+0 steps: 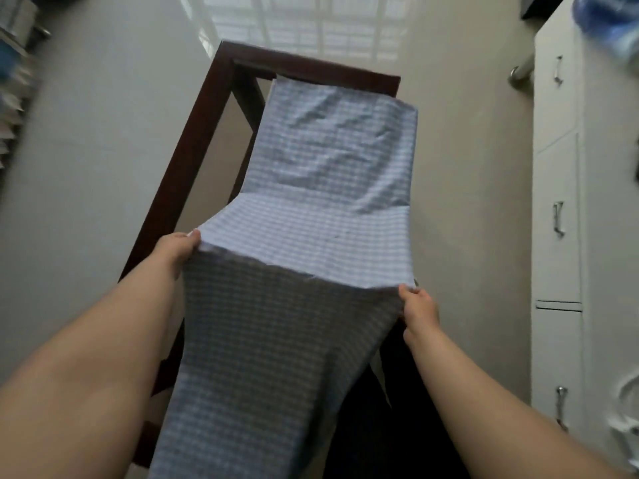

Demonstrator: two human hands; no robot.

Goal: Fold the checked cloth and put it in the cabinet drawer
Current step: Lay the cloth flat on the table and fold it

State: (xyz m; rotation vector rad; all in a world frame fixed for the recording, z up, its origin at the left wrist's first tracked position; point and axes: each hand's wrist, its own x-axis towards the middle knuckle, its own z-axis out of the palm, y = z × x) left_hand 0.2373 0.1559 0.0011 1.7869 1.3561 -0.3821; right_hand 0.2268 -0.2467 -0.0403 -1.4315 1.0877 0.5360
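At far left, blurred shelves (12, 81), contents unreadable. Next, dark wooden table frame (193, 146) on pale floor (86, 167), top seemingly glass. Left hand (176, 248) at left edge of table, fingers closed on left corner of checked cloth (328, 160), pinching fold there. Cloth spread along right part of table, reaching far edge, near portion lifted off and hanging down toward camera. Right hand (418, 305) near right edge of table, closed on right corner of same fold. At far right, white cabinet (556, 236) with metal handles (558, 219), drawers shut.
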